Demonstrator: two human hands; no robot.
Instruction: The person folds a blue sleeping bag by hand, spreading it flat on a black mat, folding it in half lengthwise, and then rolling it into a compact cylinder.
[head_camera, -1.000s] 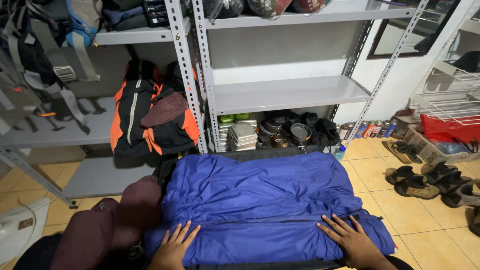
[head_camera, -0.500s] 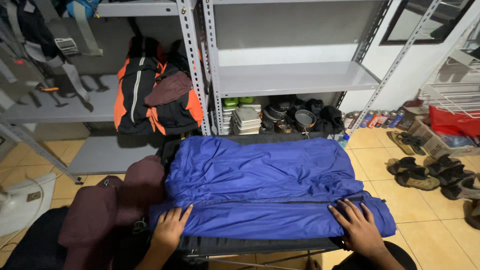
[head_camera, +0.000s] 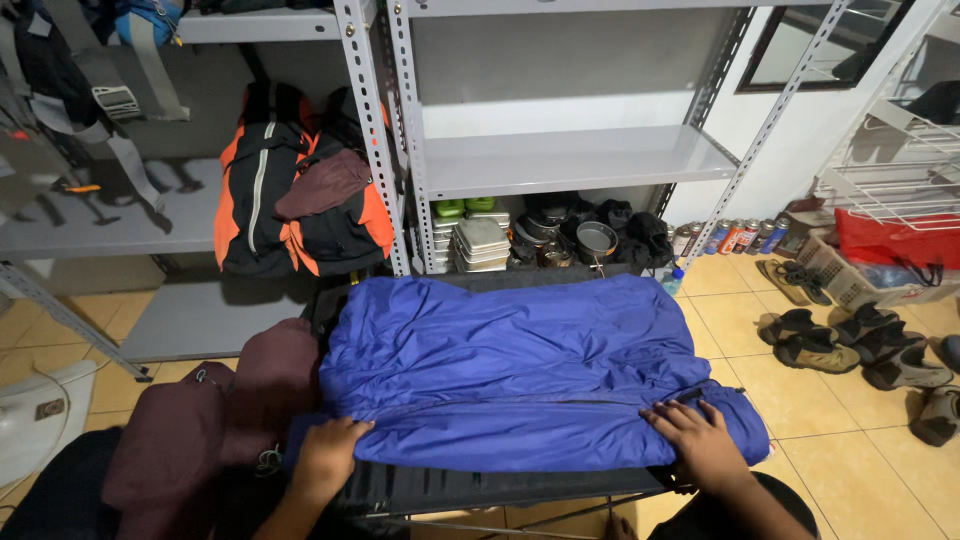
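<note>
Both forearms reach forward from the bottom of the view, held well apart. The left hand (head_camera: 328, 458) lies palm down with its fingers curled slightly under at the tips. The right hand (head_camera: 700, 443) is flat and palm down too, fingers spread a little and pointing forward-left.

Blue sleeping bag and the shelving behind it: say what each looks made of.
Blue sleeping bag: probably thin synthetic shell such as nylon, slight sheen, puffy wrinkles suggesting soft filling. Shelving: apparently painted grey metal, with perforated slotted uprights and flat smooth shelves.
</note>
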